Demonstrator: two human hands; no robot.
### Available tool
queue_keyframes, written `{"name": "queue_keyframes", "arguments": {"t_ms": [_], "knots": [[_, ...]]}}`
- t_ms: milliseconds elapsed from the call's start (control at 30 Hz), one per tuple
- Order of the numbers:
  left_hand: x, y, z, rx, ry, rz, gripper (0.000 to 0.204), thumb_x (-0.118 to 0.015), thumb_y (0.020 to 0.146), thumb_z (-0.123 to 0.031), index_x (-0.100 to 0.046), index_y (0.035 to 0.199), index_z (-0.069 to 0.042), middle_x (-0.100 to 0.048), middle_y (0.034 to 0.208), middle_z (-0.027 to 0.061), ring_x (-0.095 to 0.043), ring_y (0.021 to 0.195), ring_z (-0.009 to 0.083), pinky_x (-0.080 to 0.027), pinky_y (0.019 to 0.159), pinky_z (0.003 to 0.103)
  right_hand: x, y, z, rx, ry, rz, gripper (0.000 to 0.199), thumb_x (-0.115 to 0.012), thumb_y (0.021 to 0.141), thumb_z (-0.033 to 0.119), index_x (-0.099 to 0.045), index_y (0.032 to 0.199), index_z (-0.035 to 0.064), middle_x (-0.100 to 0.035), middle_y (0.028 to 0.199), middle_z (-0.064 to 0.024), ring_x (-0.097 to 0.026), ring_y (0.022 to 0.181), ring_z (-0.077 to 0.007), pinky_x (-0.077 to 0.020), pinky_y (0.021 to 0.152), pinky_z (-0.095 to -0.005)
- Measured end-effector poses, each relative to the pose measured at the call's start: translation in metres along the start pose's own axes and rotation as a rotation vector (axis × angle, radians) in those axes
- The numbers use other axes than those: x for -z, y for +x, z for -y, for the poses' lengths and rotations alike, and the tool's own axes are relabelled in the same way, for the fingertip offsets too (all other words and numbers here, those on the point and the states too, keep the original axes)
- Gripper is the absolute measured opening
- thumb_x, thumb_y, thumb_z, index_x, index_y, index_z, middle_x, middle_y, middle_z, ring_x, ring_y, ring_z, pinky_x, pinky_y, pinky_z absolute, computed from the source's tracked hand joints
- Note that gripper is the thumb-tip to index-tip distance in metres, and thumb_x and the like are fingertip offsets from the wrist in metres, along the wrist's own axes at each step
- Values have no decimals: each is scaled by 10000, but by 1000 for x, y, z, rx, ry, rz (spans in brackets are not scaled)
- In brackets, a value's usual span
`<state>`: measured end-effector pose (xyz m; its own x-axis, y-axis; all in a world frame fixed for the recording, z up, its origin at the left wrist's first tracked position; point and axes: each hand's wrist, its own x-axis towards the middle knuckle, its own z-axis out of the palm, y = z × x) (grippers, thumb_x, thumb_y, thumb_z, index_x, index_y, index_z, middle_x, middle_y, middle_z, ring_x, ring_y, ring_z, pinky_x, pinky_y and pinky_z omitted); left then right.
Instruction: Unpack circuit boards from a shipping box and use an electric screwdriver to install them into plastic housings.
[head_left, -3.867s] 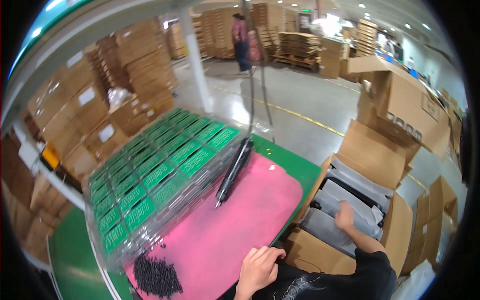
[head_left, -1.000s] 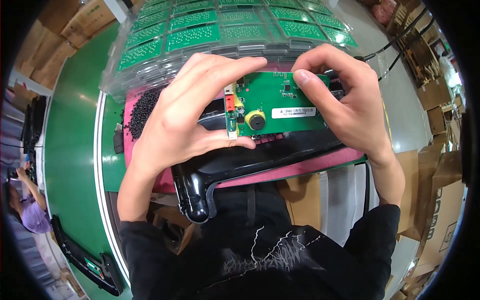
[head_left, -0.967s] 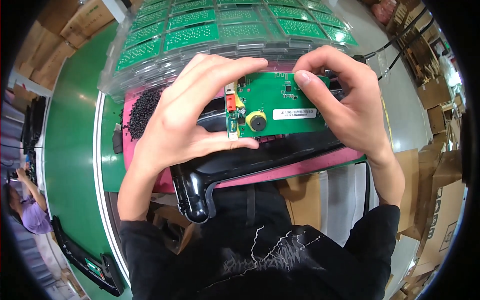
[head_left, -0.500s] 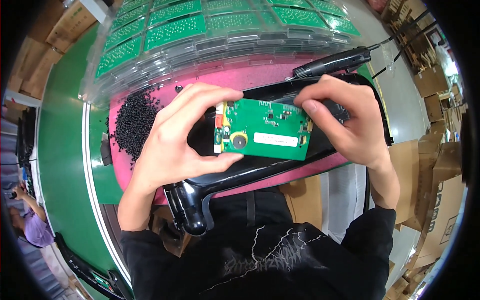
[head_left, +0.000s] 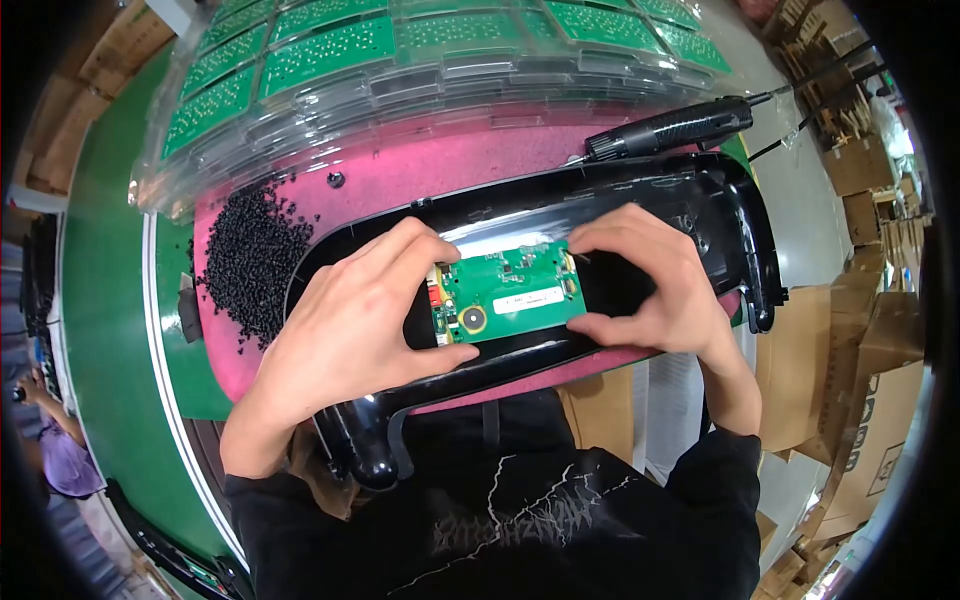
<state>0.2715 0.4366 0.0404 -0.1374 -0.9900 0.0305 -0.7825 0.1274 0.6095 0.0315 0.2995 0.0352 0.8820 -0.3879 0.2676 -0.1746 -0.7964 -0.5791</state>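
A green circuit board with a white label, a round buzzer and a red connector lies between my two hands. My left hand grips its left end, thumb on the near edge and fingers on the far edge. At the right end, my right hand pinches the corners between thumb and fingers. Below the board is a glossy black plastic housing, long and tray-like, with a rounded arm at its near left. Whether the board touches the housing I cannot tell.
A heap of small black screws lies on the pink mat at left. Behind the housing rests a black electric screwdriver with a cord. Stacked clear trays of green boards stand at the back. Cardboard boxes fill the right side.
My right hand has closed on the board's right end, where it was held only by the left. The board has moved lower and slightly left, over the housing.
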Motion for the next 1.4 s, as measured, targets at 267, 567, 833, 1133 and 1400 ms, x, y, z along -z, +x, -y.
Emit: {"name": "queue_keyframes", "arguments": {"t_ms": [267,567,833,1133,1400], "knots": [[-6,3,-2,35,95,-26,586,-803,606,-259,-525,1075,-44,-526,1064,92,-593,861,317,-496,685,381,-14,0,-12,-28,77,-46,534,-794,531,67,-603,1026,14,-607,1072,-116,-575,965,-287,-449,863,-364],[-11,4,1,8,132,-39,605,-806,617,-277,-522,1100,-49,-518,1077,84,-600,856,292,-503,653,371,-15,2,-13,-55,59,-38,535,-790,546,61,-593,1042,18,-586,1079,-115,-559,987,-296,-451,870,-363],[-8,2,1,31,150,-4,627,-800,626,-279,-517,1135,-48,-505,1102,86,-597,876,275,-505,656,361,-16,3,-13,-36,46,-11,533,-792,570,65,-580,1057,15,-575,1087,-114,-544,1008,-302,-458,862,-361],[-9,-2,4,-44,178,-27,601,-782,658,-231,-489,1135,-12,-479,1061,89,-569,949,260,-510,687,334,-15,5,-1,-121,13,-20,492,-765,560,40,-596,1020,5,-577,1082,-122,-554,1017,-304,-452,875,-371],[5,-9,16,-115,-87,-284,379,-726,748,-187,-572,1025,20,-566,949,136,-607,876,296,-502,724,353,10,4,14,-203,18,-54,651,-745,638,82,-499,1238,20,-573,1098,-105,-550,1023,-247,-427,890,-339]]}}
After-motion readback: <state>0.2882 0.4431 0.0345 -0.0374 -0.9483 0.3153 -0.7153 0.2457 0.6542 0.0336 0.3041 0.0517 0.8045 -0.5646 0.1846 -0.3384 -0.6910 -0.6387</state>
